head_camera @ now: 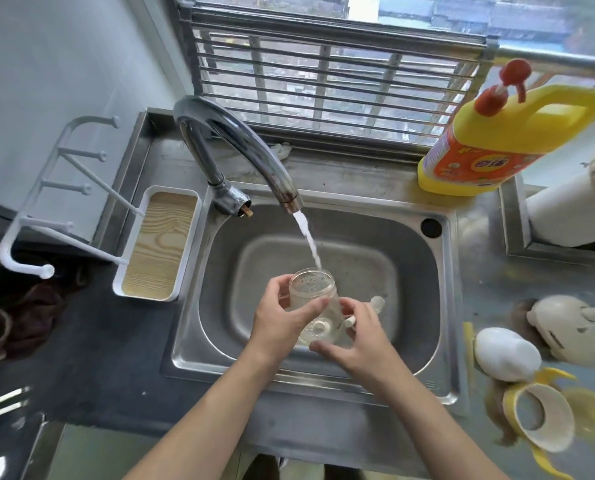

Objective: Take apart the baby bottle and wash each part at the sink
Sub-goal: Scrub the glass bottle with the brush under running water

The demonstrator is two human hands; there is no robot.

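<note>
The clear baby bottle body is upright over the steel sink, its open mouth under the stream from the curved tap. My left hand grips the bottle's side with fingers and thumb curled round it. My right hand holds the bottle's lower right side, next to a small white piece. A pale nipple-like part lies in the basin behind my right hand. On the counter to the right lie a white cap, a cream handled collar and a yellow-edged ring.
A yellow dish-soap jug with a red pump stands at the sink's back right corner. A white drying rack with a wood-grain tray sits left of the sink, above a brown cloth. A barred window runs behind.
</note>
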